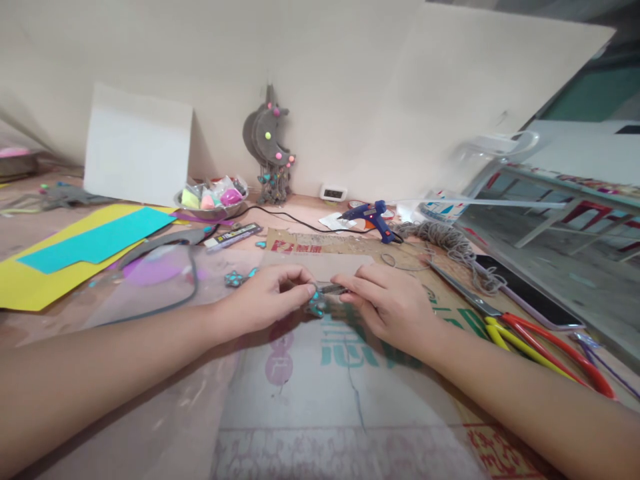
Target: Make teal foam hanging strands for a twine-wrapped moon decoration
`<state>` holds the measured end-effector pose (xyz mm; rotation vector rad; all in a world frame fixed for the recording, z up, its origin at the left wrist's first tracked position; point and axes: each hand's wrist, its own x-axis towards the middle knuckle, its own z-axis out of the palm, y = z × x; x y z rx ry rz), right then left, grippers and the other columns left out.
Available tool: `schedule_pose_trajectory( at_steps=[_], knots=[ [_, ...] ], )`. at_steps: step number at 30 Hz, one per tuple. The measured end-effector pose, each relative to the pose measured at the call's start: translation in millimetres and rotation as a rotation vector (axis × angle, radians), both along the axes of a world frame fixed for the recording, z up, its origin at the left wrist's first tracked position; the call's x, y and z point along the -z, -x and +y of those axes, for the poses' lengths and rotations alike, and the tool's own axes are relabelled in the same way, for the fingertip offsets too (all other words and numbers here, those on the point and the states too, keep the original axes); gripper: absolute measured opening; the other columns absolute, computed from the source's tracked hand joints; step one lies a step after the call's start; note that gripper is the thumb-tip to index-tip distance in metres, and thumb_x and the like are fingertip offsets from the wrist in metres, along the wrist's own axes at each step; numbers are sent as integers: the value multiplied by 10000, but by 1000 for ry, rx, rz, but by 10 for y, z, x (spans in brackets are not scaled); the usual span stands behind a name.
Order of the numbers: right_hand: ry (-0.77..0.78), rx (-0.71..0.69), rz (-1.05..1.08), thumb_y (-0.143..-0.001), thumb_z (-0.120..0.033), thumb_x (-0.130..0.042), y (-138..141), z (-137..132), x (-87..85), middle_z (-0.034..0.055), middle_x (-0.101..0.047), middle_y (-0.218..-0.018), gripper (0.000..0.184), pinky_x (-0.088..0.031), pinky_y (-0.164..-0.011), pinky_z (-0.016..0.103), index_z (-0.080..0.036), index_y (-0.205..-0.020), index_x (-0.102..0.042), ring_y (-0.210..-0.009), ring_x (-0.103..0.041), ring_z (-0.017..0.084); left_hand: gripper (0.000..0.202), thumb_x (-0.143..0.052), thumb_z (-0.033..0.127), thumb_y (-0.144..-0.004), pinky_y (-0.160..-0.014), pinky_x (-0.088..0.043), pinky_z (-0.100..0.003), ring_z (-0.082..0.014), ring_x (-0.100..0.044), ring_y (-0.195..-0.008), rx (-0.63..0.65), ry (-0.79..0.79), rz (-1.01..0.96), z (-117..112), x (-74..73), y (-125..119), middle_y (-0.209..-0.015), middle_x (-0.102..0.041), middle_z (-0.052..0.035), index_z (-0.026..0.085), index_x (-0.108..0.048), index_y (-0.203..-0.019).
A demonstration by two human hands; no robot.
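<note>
My left hand (273,297) is closed, thumb and forefinger pinching the top of a small grey and turquoise ornament (316,305) over the covered work surface. Facing it, my right hand (385,300) is closed around a slim dark grey piece (333,289) whose tip reaches the ornament. Whether this piece is a tool or a strand is too blurred to tell. A grey star with turquoise patches (234,279) lies just beyond my left wrist. Beneath both hands is a translucent sheet (300,407) over printed cardboard.
To the right lie red-and-yellow-handled scissors (530,340), a phone (530,293) and grey yarn (450,243). At the back are a blue glue gun (373,217), a clear pitcher (480,167), a bowl (213,212) of colourful packets and a moon decoration (267,137). Coloured sheets (100,240) lie left.
</note>
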<state>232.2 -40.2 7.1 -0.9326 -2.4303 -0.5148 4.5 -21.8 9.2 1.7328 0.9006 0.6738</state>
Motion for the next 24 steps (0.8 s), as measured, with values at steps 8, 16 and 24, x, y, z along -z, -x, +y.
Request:
schedule_pose_trajectory(
  at_steps=[8,16,24],
  knots=[
    [28,-9,0,-924,-258,-501,-11,3,8,20,-578,-735,234,-326,-585,276,-178,-1078,-657,-652,-487,147,173,-520,296,-864,-578,-423,-211,-76,-479,-529,76,145,-143,10,48,16,-567,-486,60,149,-546,-777],
    [-5,-38,16,-927,-249,-494,1,0,-1,15,-568,-690,221,-326,-563,274,-163,-1019,-676,-623,-484,143,156,-527,275,-857,-555,-407,-200,-65,-466,-525,64,139,-103,-2,21,7,-588,-487,65,152,-544,-764],
    [40,-14,54,-934,-288,-471,15,-17,-24,33,-570,-714,270,-333,-561,274,-148,-1065,-661,-629,-486,151,192,-501,326,-861,-528,-388,-207,-91,-513,-574,27,66,-42,22,57,13,-645,-568,27,158,-544,-777]
  ],
)
